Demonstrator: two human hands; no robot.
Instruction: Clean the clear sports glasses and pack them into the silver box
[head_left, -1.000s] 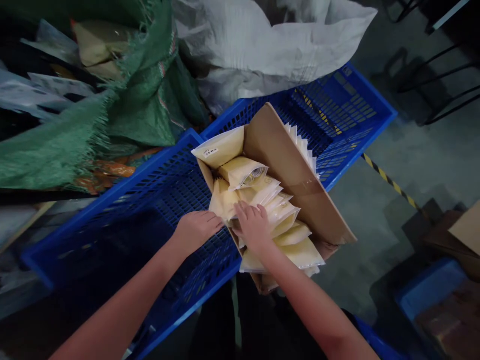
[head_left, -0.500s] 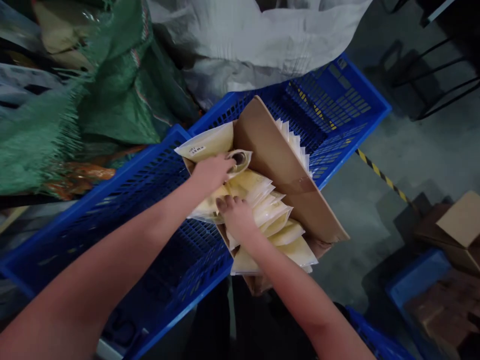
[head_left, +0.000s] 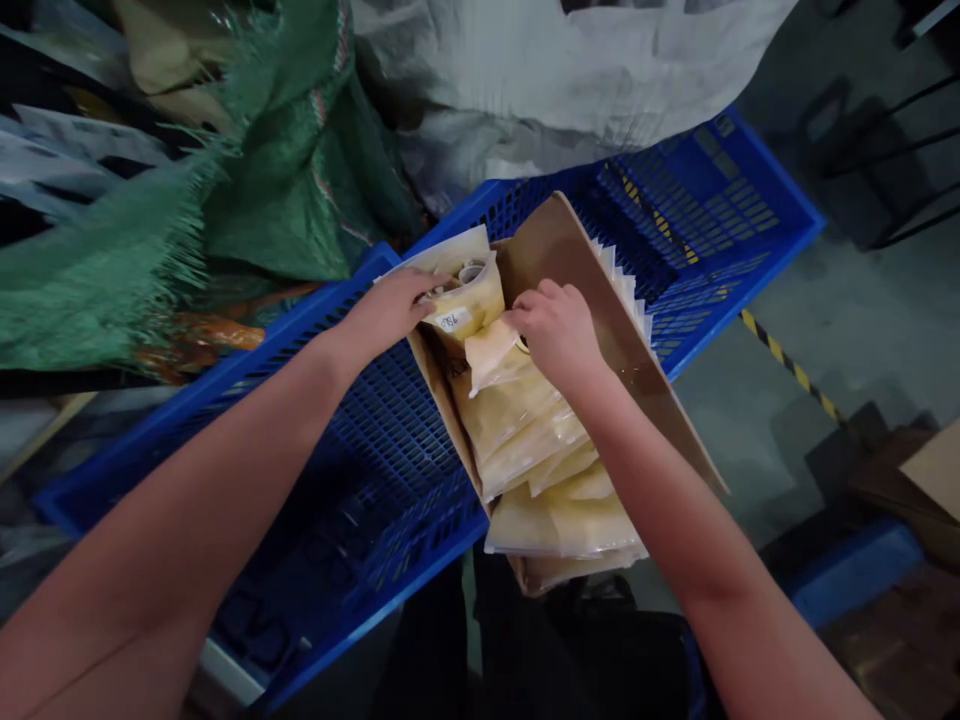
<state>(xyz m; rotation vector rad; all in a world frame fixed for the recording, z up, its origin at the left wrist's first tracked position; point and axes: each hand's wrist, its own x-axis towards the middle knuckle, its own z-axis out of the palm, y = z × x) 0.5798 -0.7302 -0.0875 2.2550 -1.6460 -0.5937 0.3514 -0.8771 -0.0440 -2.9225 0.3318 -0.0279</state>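
A cardboard box lies across the blue crates, holding a row of clear bags with yellowish contents. At its far end stands a bag with a handwritten white label, its mouth showing round rings inside. My left hand is closed on this bag's left edge, fingers at its top. My right hand is closed, fingertips pinching the top of the neighbouring pale bag. A round, ring-like edge shows just under the right fingers.
Blue plastic crates extend left and right under the box. Behind are a green woven sack and a large white sack. More bags stand behind the cardboard wall. Yellow-black tape marks the floor at right.
My right hand has moved up and right from the middle bags to the far end. The labelled bag, rolled in my left hand before, now stands more open against the box's end.
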